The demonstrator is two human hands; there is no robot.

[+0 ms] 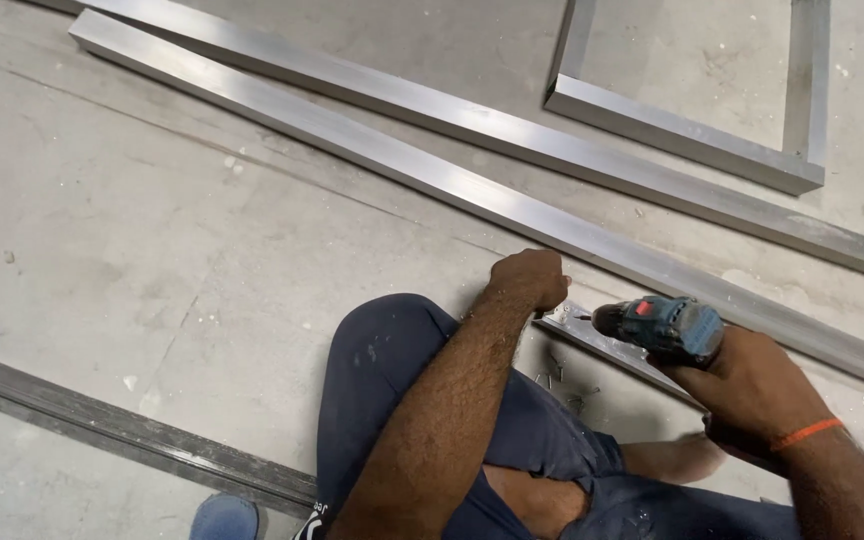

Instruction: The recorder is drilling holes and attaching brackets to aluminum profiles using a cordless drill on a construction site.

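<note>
- Right hand (pixel 752 385): fingers are gripping a blue cordless drill (pixel 667 325), its bit pointing left at a short aluminium piece (pixel 602 345) lying on the concrete floor (pixel 152 250).
- Left hand (pixel 527 280): fingers are curling closed, pressing on that piece's end.
- Loose screws (pixel 552 375) are lying beside it; long aluminium bars (pixel 402 165) are lying beyond.

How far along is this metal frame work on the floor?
Done, it seems: one frame lies joined at its corners. In hand: the right hand aims a drill at a short bar, which the left hand steadies; loose screws lie beside it. Left: two long bars and a dark bar lie unjoined.
</note>
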